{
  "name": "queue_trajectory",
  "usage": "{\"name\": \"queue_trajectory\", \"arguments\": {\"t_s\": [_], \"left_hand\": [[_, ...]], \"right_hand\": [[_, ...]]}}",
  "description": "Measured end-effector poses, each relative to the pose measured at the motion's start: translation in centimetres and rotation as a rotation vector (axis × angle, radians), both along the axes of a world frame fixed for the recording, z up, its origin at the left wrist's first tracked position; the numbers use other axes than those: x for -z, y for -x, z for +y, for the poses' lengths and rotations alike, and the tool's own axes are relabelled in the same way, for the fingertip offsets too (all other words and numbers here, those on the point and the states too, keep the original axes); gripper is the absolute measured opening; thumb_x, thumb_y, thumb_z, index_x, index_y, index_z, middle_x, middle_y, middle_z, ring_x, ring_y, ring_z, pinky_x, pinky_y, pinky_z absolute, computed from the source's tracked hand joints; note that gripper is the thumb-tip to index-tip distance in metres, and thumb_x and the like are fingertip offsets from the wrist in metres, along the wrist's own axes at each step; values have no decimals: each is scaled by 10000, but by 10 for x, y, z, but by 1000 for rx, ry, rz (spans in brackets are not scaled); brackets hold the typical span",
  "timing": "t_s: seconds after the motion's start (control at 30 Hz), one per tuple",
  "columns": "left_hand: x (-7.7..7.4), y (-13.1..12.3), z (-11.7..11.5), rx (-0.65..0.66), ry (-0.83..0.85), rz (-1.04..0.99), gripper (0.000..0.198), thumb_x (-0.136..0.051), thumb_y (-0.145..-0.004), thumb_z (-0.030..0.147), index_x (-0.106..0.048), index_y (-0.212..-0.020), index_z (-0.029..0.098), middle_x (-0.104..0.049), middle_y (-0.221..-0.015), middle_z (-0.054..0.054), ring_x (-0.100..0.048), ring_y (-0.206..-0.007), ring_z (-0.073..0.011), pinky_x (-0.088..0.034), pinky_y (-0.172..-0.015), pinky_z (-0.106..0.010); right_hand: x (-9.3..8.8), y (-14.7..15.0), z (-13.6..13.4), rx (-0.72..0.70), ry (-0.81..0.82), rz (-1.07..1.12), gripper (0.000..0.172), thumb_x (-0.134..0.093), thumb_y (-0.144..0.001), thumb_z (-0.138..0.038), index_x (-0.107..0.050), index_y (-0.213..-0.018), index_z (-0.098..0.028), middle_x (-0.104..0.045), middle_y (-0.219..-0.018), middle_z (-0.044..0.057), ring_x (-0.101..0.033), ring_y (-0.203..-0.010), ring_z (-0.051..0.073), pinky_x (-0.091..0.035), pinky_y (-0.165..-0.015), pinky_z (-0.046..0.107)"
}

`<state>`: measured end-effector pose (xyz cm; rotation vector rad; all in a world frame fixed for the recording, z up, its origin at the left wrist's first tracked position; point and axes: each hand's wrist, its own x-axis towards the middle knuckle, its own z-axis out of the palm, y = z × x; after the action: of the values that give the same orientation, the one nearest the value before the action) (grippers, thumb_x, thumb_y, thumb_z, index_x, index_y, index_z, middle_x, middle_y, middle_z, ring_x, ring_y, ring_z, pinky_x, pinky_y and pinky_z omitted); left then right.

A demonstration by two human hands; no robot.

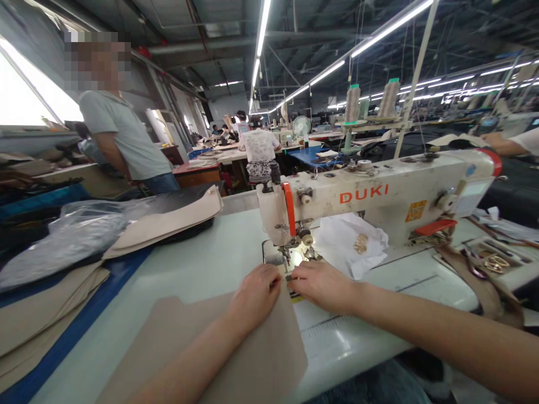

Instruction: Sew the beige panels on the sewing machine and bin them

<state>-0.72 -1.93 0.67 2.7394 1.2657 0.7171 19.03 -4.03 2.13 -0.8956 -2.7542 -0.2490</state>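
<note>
A large beige fabric panel [261,359] lies flat on the pale sewing table [202,264], its upper end near the needle area of the white sewing machine [379,196]. My left hand [257,294] is closed on the panel close to the presser foot [290,257], with fingers curled at its edge. Just to the right, my right hand [322,285] is closed with its fingertips pressed down in front of the needle. Whatever those fingertips pinch is hidden. A lamp lights the needle plate.
White paper [337,241] holding small gold metal pieces [361,243] lies under the machine arm. At left are stacked beige panels [168,221] and a clear plastic bag [71,235]. A tray with metal rings [496,262] sits right. A person [122,134] stands left; others sit beyond.
</note>
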Motion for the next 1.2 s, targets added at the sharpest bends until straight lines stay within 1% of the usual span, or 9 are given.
{"name": "queue_trajectory", "arguments": {"t_s": [0.17,0.27,0.33,0.4,0.5,0.6,0.67,0.9,1.2], "left_hand": [[5,-1,1,16,-32,-37,171,-471,-787,71,-505,-668,189,-589,-725,-20,-548,-749,-178,-450,-703,-289],[6,-1,1,18,-35,-44,167,-468,-804,86,-516,-680,187,-593,-733,-22,-548,-744,-175,-452,-700,-291],[5,0,0,20,-25,-49,161,-469,-824,113,-523,-692,187,-593,-738,-21,-550,-751,-175,-455,-700,-292],[4,1,-1,26,-4,-61,161,-472,-840,138,-525,-697,189,-593,-741,-18,-555,-761,-173,-458,-704,-292],[3,2,-2,35,27,-73,164,-483,-841,136,-523,-691,190,-595,-750,-17,-559,-773,-171,-462,-715,-290],[2,2,-1,31,25,-67,180,-482,-837,117,-523,-676,187,-594,-733,-19,-557,-755,-170,-465,-698,-286],[2,2,0,27,13,-67,186,-482,-842,120,-522,-673,186,-595,-727,-18,-559,-749,-169,-467,-688,-282],[8,1,-1,39,-46,-77,197,-485,-857,140,-514,-668,187,-601,-716,-17,-561,-726,-164,-472,-667,-276],[12,2,1,74,-111,-80,179,-464,-877,144,-527,-716,187,-612,-740,-25,-562,-741,-171,-486,-690,-294]], "right_hand": [[-13,-17,-22,-168,-16,-143,135,-498,-916,-188,-617,-979,-169,-607,-881,31,-516,-864,188,-410,-757,298],[-10,-15,-24,-193,-31,-123,165,-491,-921,-188,-593,-1051,-183,-604,-1007,39,-516,-910,181,-404,-815,308],[-5,-9,-19,-190,-42,-62,156,-482,-924,-191,-601,-1024,-192,-591,-1085,42,-512,-959,177,-395,-858,313],[0,0,-13,-180,-37,25,160,-466,-928,-215,-623,-921,-187,-610,-1037,38,-518,-958,175,-391,-878,311],[6,10,-7,-168,-37,148,207,-470,-908,-244,-606,-771,-171,-629,-837,34,-537,-850,173,-409,-842,303],[9,14,-4,-145,-41,197,128,-512,-856,-220,-586,-770,-161,-629,-761,38,-543,-760,168,-425,-803,297],[12,14,-3,-142,-21,199,105,-514,-854,-204,-590,-798,-159,-643,-767,37,-555,-749,160,-428,-802,288],[26,10,3,-222,31,207,193,-450,-929,-193,-624,-848,-175,-681,-870,41,-577,-870,150,-420,-849,289],[27,10,3,-218,69,227,214,-427,-941,-201,-623,-865,-162,-677,-883,47,-575,-873,157,-420,-856,295]]}}
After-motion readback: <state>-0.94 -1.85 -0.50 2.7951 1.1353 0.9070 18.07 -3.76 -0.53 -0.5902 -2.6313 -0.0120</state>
